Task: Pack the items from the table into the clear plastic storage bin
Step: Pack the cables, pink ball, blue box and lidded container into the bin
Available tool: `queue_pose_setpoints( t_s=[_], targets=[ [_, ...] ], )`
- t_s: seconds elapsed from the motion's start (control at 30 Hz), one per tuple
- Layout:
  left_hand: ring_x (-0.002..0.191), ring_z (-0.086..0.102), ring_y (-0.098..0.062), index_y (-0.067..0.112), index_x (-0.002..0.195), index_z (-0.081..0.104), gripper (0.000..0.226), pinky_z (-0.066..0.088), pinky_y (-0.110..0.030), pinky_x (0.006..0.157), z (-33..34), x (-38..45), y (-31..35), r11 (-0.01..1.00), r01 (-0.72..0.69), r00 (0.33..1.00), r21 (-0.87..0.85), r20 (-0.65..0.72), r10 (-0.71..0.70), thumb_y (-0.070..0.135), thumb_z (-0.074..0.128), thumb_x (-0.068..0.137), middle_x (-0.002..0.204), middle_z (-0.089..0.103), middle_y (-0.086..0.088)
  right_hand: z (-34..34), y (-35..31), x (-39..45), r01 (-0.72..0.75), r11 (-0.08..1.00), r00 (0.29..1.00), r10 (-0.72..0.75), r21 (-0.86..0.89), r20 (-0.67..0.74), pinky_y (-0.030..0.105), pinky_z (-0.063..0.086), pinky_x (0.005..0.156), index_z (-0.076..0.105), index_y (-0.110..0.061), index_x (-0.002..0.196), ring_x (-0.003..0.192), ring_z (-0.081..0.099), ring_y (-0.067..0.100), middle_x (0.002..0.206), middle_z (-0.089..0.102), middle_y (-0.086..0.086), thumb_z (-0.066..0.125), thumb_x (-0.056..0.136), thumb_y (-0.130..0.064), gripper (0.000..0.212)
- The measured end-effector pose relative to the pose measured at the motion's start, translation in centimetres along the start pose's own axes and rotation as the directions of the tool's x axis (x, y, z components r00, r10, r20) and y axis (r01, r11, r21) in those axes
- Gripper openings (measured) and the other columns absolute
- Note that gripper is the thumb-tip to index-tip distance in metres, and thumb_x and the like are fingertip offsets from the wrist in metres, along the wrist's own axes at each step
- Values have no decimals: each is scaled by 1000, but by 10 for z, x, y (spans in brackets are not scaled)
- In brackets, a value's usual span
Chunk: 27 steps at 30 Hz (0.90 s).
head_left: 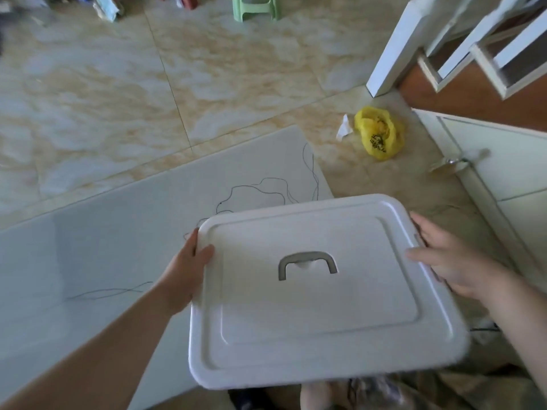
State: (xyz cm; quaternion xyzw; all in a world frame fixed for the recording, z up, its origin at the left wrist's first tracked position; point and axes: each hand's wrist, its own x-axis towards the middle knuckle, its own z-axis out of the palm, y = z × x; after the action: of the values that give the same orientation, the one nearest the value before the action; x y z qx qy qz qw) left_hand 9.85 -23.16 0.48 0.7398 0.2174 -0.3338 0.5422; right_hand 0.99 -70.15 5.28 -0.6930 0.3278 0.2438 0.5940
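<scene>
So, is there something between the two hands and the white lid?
No, nothing visible stands between them. The left hand grips the left edge of the white lid with its thumb on top, and the right hand holds the right edge directly. Whether the bin is under the lid cannot be seen.

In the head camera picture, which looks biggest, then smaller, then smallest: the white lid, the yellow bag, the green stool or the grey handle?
1. white lid, biggest by far, but it is nearest the camera
2. yellow bag
3. grey handle and green stool: too alike to rank, and the stool is cut off by the top edge
</scene>
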Motion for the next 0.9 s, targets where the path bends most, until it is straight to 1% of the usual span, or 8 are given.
queue_pose_setpoints(
  t_s=[0.17, 0.27, 0.37, 0.47, 0.53, 0.6, 0.73, 0.9],
  targets=[
    [112, 67, -26, 49, 149, 36, 53, 58, -45, 88, 13, -10, -24, 998, -20, 998, -67, -56, 16, 20, 49, 107, 125, 67, 0, 35, 24, -2, 109, 991, 961, -126, -84, -247, 39, 54, 95, 53, -35, 144, 105, 69, 1, 122, 72, -16, 62, 97, -5, 57],
    [111, 66, -30, 55, 146, 35, 57, 58, -56, 92, 20, -8, -23, 999, -12, 998, -49, -66, 9, 33, 55, 97, 127, 66, -3, 36, 22, 4, 130, 987, 910, -158, -97, -385, 32, 52, 85, 56, -41, 138, 90, 69, -4, 99, 71, -28, 60, 96, -1, 58],
    [104, 64, -29, 61, 147, 26, 61, 58, -51, 87, 32, -7, -18, 996, 39, 991, 79, -130, -28, 38, 53, 97, 121, 63, -1, 31, 36, 13, 39, 996, 916, -66, -75, -395, 44, 51, 104, 48, -26, 153, 108, 69, 14, 121, 71, -13, 61, 96, -7, 62],
    [99, 57, -24, 63, 147, 18, 60, 51, -41, 79, 41, -4, -22, 985, 47, 979, 165, -205, -12, 36, 47, 103, 127, 50, -5, 23, 67, 25, -49, 996, 939, 20, -75, -344, 57, 48, 110, 40, -34, 156, 122, 66, 21, 140, 66, -3, 62, 86, -33, 73],
    [103, 54, -26, 61, 149, 16, 60, 49, -46, 88, 42, -3, -22, 977, 44, 975, 208, -222, 3, 35, 45, 103, 132, 45, -7, 20, 82, 33, -68, 988, 934, 15, -137, -356, 56, 43, 114, 27, -43, 159, 134, 56, 23, 153, 55, -2, 57, 85, -50, 80],
    [109, 54, -32, 61, 149, 12, 62, 50, -51, 96, 40, -2, -21, 964, 38, 976, 262, -217, 21, 37, 45, 102, 138, 46, -8, 36, 62, 21, -120, 939, 924, -13, -322, -382, 58, 39, 114, 13, -43, 161, 140, 48, 34, 158, 46, 7, 47, 95, -58, 76],
    [110, 56, -35, 55, 152, 11, 64, 47, -43, 89, 34, 6, -27, 927, -13, 966, 374, -234, 109, 37, 46, 102, 137, 55, -7, 58, 53, 17, -94, 830, 910, -152, -550, -386, 49, 46, 85, 3, -23, 166, 110, 61, 46, 133, 59, 28, 31, 110, -41, 65],
    [103, 57, -34, 56, 153, 16, 64, 43, -34, 73, 7, 23, -24, 938, 22, 927, 346, -358, 110, 38, 49, 102, 130, 57, -10, 82, 41, 41, -41, 776, 899, -245, -629, -362, 42, 42, 66, 0, -21, 165, 75, 52, 31, 105, 61, 18, 29, 109, -43, 67]
  ],
)
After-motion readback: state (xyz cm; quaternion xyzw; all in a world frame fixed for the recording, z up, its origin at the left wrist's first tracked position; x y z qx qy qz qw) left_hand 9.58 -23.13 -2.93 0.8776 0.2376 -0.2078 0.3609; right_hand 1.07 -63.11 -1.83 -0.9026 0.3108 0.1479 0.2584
